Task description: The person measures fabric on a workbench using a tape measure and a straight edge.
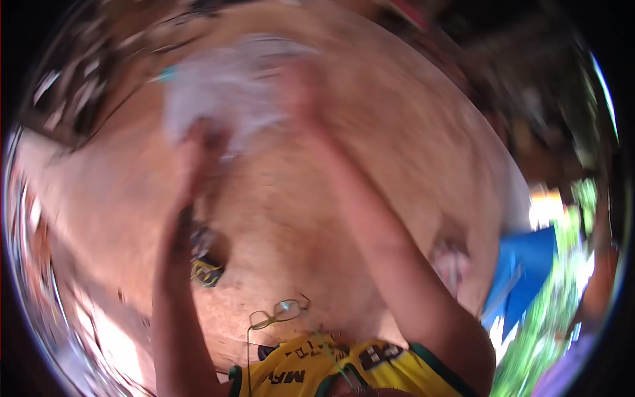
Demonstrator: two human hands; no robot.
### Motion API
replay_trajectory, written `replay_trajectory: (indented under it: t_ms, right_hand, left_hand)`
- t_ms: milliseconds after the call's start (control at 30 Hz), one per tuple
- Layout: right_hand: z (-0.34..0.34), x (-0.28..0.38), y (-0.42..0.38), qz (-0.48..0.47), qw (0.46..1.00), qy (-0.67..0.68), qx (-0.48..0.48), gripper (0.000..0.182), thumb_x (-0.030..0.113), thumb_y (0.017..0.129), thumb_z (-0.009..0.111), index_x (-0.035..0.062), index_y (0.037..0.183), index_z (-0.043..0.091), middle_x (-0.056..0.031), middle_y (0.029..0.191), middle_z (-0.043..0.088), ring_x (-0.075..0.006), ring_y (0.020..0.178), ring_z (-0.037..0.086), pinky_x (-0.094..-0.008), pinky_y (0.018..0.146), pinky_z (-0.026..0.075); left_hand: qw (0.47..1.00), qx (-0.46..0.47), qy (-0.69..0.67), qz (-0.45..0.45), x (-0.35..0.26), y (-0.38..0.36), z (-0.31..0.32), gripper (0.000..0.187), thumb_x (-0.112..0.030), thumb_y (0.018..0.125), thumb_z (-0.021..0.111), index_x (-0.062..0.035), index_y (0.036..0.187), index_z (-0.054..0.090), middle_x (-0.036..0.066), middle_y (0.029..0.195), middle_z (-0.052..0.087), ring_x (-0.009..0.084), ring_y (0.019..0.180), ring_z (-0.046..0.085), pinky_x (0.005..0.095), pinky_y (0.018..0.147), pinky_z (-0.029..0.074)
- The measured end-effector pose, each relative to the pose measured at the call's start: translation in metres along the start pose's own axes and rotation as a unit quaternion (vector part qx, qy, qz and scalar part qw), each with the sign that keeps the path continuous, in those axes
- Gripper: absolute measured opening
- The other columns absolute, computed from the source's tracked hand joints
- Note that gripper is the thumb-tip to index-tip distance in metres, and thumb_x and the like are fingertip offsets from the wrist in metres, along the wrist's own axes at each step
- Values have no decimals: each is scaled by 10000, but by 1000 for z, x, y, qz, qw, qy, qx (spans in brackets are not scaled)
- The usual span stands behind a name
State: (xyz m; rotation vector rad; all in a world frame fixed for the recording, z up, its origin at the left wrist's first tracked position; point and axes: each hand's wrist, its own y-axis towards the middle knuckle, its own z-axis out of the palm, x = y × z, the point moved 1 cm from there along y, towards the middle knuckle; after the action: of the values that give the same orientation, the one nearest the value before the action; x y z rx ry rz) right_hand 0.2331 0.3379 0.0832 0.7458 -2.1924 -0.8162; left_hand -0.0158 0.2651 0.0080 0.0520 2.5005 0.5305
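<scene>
Nearest, a yellow shirt (331, 367) and dangling glasses (281, 311). Farther out on the reddish tabletop (397, 132), a pale cloth (225, 86) — blurred, crumpled, likely light, soft and limp, best gathered at its edges. Left hand (202, 142) and right hand (297, 86) both on it; grip lost in blur — cannot tell how closed.

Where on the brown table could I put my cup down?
The table looks bare to the right of the right hand, and in the middle between both arms. It is crowded up top, where both hands grip the white cloth, and near the glasses and dark thing.
</scene>
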Motion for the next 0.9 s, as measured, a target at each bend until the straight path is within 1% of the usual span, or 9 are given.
replay_trajectory:
  t_ms: [67,133,167,333,467,500,567,733,900]
  right_hand:
    - [29,34,-28,-8,996,-49,75,206,177,883,621,79,1063,641,-120,1050,625,-313,1027,579,-464,934,451]
    - [37,72,-51,-77,980,-122,136,255,231,891,615,84,1099,635,-112,1063,630,-290,1062,577,-478,958,437]
    - [30,87,-68,-86,971,-130,179,281,258,895,612,87,1117,633,-108,1070,633,-279,1080,576,-486,970,430]
    - [-129,165,-203,-46,974,-120,185,326,292,839,644,108,1106,621,-67,892,590,-242,932,601,-425,870,463]
    - [-300,184,-387,93,965,-199,146,486,174,792,631,35,1258,611,-111,1150,636,-307,1059,592,-433,1004,447]
    - [-347,201,-422,226,948,-196,112,440,127,817,622,33,1247,623,-129,1125,651,-318,1075,594,-450,986,462]
    - [-434,248,-478,617,769,-166,-31,399,189,945,588,46,1318,582,-178,1251,611,-349,1185,561,-415,1046,449]
    - [-557,342,-703,706,476,-485,-201,639,380,881,726,16,1363,517,-259,1266,556,-412,1183,528,-473,995,440]
    - [-618,380,-819,849,293,-392,-198,1137,596,678,804,21,1519,299,-289,1409,447,-440,1340,400,-499,1105,356]
  left_hand:
    - [987,158,-10,-34,13,6,8,244,-249,938,634,-34,1053,627,157,997,664,313,960,640,419,821,518]
    - [977,-7,-213,16,143,6,102,235,-239,966,585,-57,1083,676,109,931,703,230,751,668,399,661,553]
    - [991,41,-118,40,49,4,40,302,-287,981,545,-47,1109,676,142,982,721,269,795,694,438,699,562]
    - [943,20,333,-5,-23,-3,7,473,-467,971,563,-52,1179,655,176,1020,715,338,934,692,440,696,543]
    - [781,-136,412,448,170,61,115,512,-442,942,563,-99,1321,593,168,1294,606,377,1043,636,507,816,540]
    - [826,-14,439,353,153,57,101,521,-450,940,559,-87,1311,599,189,1267,619,395,1049,638,504,835,541]
    - [890,132,415,132,110,49,72,547,-471,932,552,-57,1285,611,225,1219,642,417,1057,645,510,869,535]
    - [939,121,315,-59,49,14,71,547,-539,869,579,-19,996,688,253,1071,687,450,943,680,584,781,551]
    - [954,-105,158,234,-127,-144,117,580,-505,961,586,-41,1309,593,226,1198,647,380,1047,655,452,900,538]
